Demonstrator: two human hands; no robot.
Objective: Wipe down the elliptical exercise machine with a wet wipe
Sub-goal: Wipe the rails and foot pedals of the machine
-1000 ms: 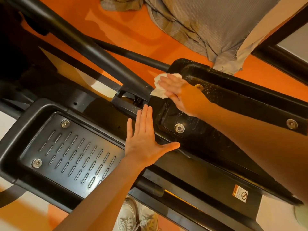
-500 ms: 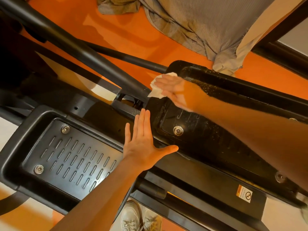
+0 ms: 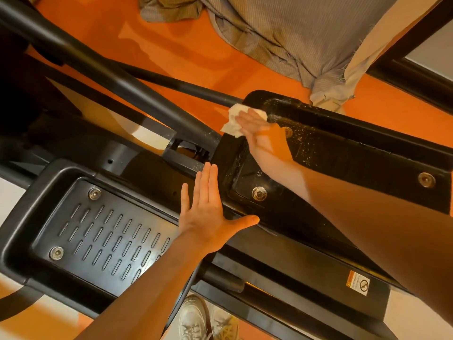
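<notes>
The black elliptical machine fills the view, with two foot pedals side by side. My right hand presses a crumpled white wet wipe flat against the far left corner of the right pedal, which looks wet and speckled. The wipe sticks out past my straight fingers. My left hand lies flat and open, fingers straight, on the frame between the right pedal and the ribbed left pedal.
Black frame tubes cross the upper left over an orange floor. Grey cloth hangs at the top. A dark ledge runs at the upper right. My pale shoes show below. A warning sticker sits on the lower rail.
My right hand has slid the wipe a little along the far corner of the right pedal. My left hand has stayed flat in the same spot.
</notes>
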